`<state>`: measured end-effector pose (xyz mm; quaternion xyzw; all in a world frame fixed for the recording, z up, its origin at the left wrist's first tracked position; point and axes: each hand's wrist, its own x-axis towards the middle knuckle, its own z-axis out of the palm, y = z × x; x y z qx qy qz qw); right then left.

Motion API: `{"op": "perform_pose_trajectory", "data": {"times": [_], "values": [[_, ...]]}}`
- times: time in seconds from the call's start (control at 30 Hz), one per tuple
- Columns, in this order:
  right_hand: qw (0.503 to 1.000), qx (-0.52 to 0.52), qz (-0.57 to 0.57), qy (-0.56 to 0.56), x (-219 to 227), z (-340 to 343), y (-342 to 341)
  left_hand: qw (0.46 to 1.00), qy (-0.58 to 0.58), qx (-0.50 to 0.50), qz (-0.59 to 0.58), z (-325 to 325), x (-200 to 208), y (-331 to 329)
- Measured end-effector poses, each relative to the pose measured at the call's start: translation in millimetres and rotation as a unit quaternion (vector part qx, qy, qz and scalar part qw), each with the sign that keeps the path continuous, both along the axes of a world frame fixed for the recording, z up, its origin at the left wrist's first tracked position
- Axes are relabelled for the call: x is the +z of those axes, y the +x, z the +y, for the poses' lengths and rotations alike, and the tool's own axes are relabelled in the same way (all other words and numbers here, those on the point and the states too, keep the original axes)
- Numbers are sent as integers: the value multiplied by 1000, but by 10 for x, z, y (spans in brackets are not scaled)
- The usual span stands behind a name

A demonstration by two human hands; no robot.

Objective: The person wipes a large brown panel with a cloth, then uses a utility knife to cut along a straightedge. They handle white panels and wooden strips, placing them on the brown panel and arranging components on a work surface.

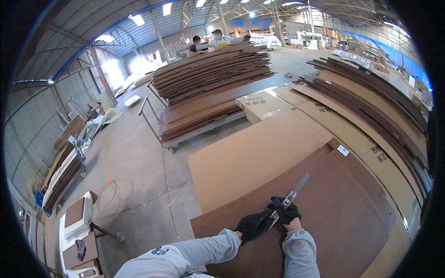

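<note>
A metal utility knife with a long blade out points away and to the right above a dark brown panel. My right hand, in a black glove, is closed around its handle. At the handle's lower end my left hand, also black-gloved, is closed with its fingers against the knife; part of its grip is hidden. The brown panel lies on a sheet of cardboard, with a small white label near its far corner.
Flat cardboard boxes and stacked brown panels stand to the right. Ahead, a metal cart carries a tall panel pile, with two people behind it. A small work table stands at the lower left, and a cable lies on the floor.
</note>
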<state>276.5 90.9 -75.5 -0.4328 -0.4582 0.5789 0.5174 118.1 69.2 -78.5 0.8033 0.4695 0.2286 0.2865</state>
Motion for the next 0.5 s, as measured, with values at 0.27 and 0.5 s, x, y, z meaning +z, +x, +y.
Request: {"op": "perform_pose_trajectory", "data": {"times": [0.27,0.5], "values": [[999,0,-31,22,-42,18,-10,999,45,-6,1,26,-220,-30],[1000,-3,-20,12,-24,5,-7,998,58,-22,-27,61,-374,-32]]}}
